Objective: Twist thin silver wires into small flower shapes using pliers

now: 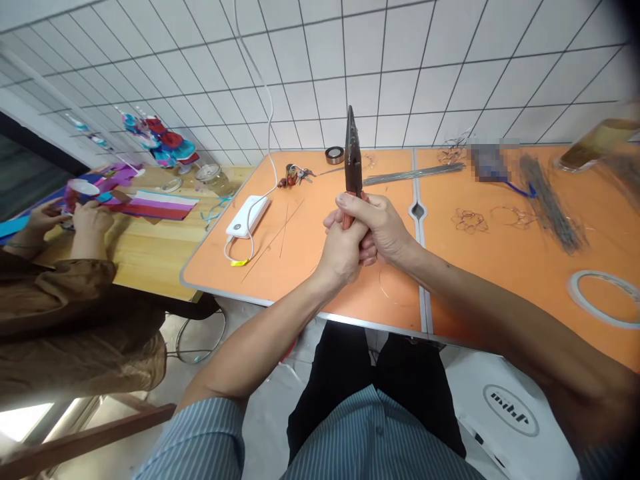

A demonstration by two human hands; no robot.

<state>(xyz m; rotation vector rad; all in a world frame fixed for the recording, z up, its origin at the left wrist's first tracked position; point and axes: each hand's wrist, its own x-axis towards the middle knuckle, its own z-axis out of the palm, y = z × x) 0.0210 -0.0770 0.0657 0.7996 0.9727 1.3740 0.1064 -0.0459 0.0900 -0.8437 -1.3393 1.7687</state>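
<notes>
A pair of long-nose pliers point(353, 153) with red handles stands upright over the orange table, jaws pointing up and looking closed. Both my hands are wrapped around its handles. My left hand point(343, 252) is closed low on the grip, and my right hand point(379, 223) is closed against it, thumb along the handle. The fingers overlap and hide most of the handles. Behind the pliers lie a roll of tape point(335, 155) and a bundle of straight wires point(415, 174).
A white power bank point(248, 216) with a cable, a bunch of keys point(296, 175) and thin wires point(273, 241) lie at left. On the right are coiled wires point(470, 221), a wire bundle point(550, 203) and a white ring point(605, 298). At far left a co-worker's hands point(93, 219) handle coloured material.
</notes>
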